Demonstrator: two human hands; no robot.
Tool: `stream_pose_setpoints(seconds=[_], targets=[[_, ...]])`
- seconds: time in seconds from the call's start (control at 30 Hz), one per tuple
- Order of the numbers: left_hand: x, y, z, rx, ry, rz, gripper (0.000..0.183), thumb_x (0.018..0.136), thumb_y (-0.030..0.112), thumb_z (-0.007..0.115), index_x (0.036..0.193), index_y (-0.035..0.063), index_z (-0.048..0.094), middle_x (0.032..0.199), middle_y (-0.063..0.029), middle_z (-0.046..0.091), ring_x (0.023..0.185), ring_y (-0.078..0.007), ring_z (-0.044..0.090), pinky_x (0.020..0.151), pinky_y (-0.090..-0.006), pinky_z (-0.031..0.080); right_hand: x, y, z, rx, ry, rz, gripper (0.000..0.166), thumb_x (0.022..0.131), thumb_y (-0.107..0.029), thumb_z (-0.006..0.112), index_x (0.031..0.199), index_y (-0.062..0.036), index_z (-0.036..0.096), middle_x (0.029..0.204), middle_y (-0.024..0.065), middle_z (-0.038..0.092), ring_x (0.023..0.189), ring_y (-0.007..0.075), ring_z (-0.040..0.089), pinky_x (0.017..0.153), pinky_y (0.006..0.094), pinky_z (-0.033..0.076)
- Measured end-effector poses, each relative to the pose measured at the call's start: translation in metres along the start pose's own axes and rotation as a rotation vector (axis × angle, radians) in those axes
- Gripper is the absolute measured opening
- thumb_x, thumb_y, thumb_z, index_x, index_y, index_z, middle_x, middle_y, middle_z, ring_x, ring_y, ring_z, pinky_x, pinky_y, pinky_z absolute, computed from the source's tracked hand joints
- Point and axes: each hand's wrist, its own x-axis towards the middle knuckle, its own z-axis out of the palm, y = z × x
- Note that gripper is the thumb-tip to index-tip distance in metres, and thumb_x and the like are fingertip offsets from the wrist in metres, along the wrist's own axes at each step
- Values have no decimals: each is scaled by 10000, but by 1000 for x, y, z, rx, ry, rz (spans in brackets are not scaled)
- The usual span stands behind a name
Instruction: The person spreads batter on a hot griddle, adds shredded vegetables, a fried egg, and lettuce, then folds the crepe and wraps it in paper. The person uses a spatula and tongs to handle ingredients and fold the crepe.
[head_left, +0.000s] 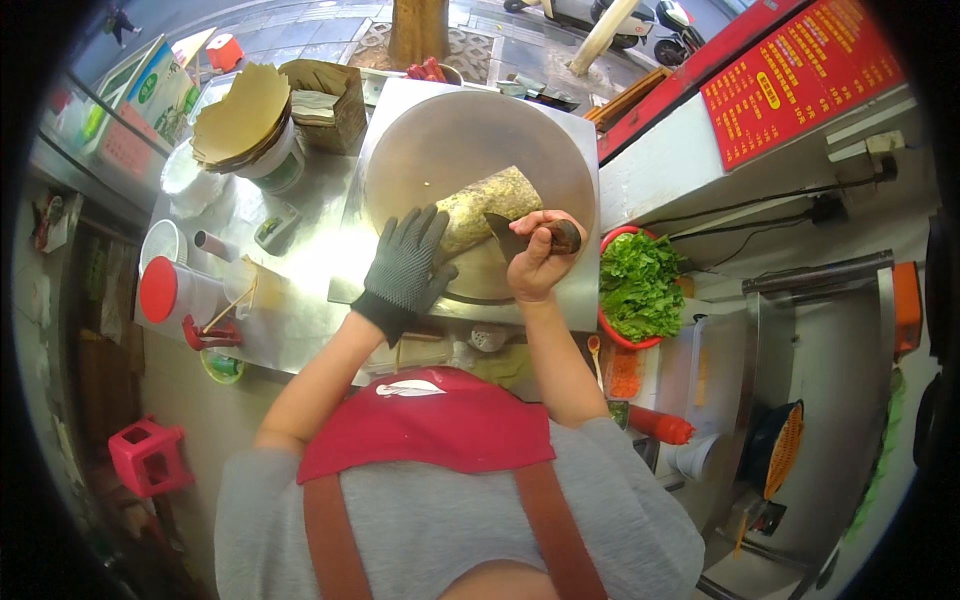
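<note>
On the round griddle lies a folded egg crepe, yellow and browned in patches, slanting from lower left to upper right. My left hand, in a grey knit glove with a black cuff, is at the crepe's left end, fingers spread; it appears to touch that end. My bare right hand grips the dark wooden handle of a metal scraper. Its blade points left and down against the near side of the crepe. My fingers cover part of the tool, and the blade's lower edge is hard to make out.
A red basin of lettuce stands right of the griddle, near shredded carrot and a red squeeze bottle. Leftward are a red-lidded tub, a tape dispenser and a paper-topped bucket. A pink stool is on the floor.
</note>
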Motion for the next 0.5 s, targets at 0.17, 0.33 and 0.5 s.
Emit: stream_pose_setpoints(seconds=[0.17, 0.33, 0.5], targets=[[49, 3, 20, 17, -45, -15, 739, 726, 405, 624, 1277, -12, 363, 1273, -220, 417, 1167, -342, 412, 994, -455, 288, 2, 5, 6, -1, -19, 2, 264, 916, -215, 490, 1030, -2, 383, 804, 94, 512, 652, 138, 530, 606, 259, 485], [58, -3, 47, -93, 16, 21, 649, 681, 324, 662, 1190, -9, 437, 1137, -208, 506, 1021, -333, 506, 887, -408, 389, 3, 15, 7, -90, -29, 66, 218, 905, -185, 508, 992, -5, 420, 737, 77, 537, 581, 134, 547, 551, 250, 480], [62, -2, 42, -143, -19, 14, 576, 647, 251, 689, 1124, 7, 479, 1026, -189, 552, 915, -325, 550, 792, -399, 442, 3, 25, 10, -179, -67, 128, 198, 900, -179, 513, 979, -14, 435, 703, 67, 553, 542, 142, 558, 530, 249, 468]])
